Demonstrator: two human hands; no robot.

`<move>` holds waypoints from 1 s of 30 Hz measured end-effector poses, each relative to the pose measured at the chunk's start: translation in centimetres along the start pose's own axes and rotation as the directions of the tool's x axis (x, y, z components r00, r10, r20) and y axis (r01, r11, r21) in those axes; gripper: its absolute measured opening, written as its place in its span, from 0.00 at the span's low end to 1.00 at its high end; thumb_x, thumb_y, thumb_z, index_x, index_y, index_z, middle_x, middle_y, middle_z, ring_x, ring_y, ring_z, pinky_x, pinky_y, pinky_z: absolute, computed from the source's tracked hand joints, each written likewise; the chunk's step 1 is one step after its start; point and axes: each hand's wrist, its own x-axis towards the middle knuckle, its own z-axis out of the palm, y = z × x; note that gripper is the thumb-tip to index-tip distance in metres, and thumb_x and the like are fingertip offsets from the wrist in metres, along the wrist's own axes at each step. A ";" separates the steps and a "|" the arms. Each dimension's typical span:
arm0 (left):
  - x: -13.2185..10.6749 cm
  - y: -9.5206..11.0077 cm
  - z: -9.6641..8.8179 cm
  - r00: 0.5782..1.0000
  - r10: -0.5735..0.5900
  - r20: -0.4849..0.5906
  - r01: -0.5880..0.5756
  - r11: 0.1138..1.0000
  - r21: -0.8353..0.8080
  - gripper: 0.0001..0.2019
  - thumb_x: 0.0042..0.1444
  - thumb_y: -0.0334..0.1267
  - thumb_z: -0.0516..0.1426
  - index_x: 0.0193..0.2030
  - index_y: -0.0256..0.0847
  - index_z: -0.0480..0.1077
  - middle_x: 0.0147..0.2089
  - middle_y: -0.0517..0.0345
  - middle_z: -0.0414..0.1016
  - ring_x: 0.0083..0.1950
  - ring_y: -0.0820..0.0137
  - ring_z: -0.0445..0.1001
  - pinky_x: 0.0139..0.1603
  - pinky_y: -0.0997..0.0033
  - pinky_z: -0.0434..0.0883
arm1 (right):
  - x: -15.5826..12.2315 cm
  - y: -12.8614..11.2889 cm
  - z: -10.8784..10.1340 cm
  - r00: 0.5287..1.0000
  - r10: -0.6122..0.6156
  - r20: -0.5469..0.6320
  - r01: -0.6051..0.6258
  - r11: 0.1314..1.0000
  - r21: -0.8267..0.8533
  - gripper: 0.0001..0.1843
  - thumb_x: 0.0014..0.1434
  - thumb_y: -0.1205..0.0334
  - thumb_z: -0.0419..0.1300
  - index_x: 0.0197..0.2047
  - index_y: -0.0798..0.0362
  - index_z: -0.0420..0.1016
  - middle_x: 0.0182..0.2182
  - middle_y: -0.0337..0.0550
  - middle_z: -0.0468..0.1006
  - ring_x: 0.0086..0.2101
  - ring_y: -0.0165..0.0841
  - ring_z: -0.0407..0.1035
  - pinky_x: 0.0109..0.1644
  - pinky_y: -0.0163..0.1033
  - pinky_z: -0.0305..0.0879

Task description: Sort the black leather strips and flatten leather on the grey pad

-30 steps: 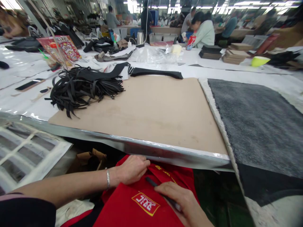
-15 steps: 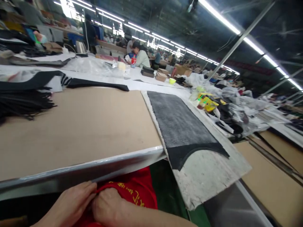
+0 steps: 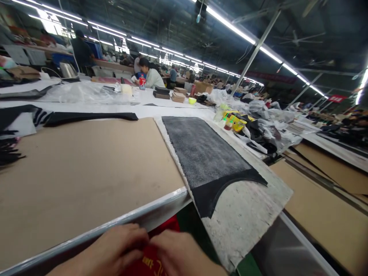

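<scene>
At the bottom edge, below the table's front rim, my left hand [image 3: 122, 243] is closed, fingers bent, on a red cloth [image 3: 148, 264] printed with yellow characters. My right hand [image 3: 179, 251] is beside it, also closed on the red cloth, a little blurred. Both hands hide much of the cloth, so exactly where each one grips is hard to see. Just right of and beyond them, a black sheet piece [image 3: 209, 153] with a curved cut-out and a greyish coated face lies on a stained pale board [image 3: 244, 222].
The brown-topped table [image 3: 94, 165] has a metal-looking front edge. Black strips [image 3: 92, 118] lie along its far side. A yellow printed pouch [image 3: 235, 122] and clear plastic bags [image 3: 270, 115] are heaped at right. Across the white table, a person in a pale top [image 3: 154, 78] sits near a red can [image 3: 142, 82].
The view has swung right. My hands have come apart a little and lie further right in view. Less of the red cloth shows between and beyond them.
</scene>
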 end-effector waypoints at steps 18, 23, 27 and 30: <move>13.6 6.1 5.2 0.821 0.565 0.088 -0.536 0.708 0.460 0.07 0.61 0.28 0.51 0.44 0.39 0.65 0.47 0.55 0.72 0.47 0.66 0.68 0.50 0.69 0.66 | -8.9 17.0 -10.5 0.975 -0.218 0.037 0.167 0.619 -0.768 0.20 0.62 0.75 0.48 0.56 0.64 0.68 0.52 0.57 0.71 0.49 0.45 0.66 0.53 0.51 0.68; 13.5 6.3 6.1 0.804 0.585 0.106 -0.556 0.676 0.483 0.06 0.64 0.31 0.49 0.45 0.37 0.65 0.46 0.54 0.71 0.46 0.66 0.67 0.50 0.68 0.65 | -8.7 17.8 -11.0 0.959 -0.282 0.018 0.198 0.622 -0.757 0.17 0.63 0.77 0.47 0.50 0.63 0.72 0.47 0.55 0.73 0.46 0.42 0.68 0.52 0.49 0.69; 13.4 6.8 6.3 0.800 0.591 0.107 -0.563 0.676 0.476 0.06 0.65 0.31 0.49 0.45 0.37 0.65 0.45 0.53 0.71 0.46 0.66 0.67 0.48 0.68 0.65 | -8.4 17.6 -11.5 0.953 -0.303 -0.013 0.200 0.660 -0.724 0.14 0.65 0.76 0.47 0.46 0.61 0.73 0.45 0.53 0.74 0.45 0.41 0.67 0.53 0.49 0.67; 13.4 7.0 6.4 0.796 0.596 0.103 -0.565 0.672 0.479 0.07 0.65 0.32 0.48 0.45 0.37 0.65 0.45 0.53 0.71 0.45 0.67 0.66 0.49 0.68 0.66 | -8.2 17.5 -11.7 0.957 -0.286 -0.039 0.182 0.704 -0.687 0.14 0.66 0.75 0.47 0.45 0.60 0.73 0.44 0.53 0.74 0.44 0.41 0.67 0.51 0.49 0.66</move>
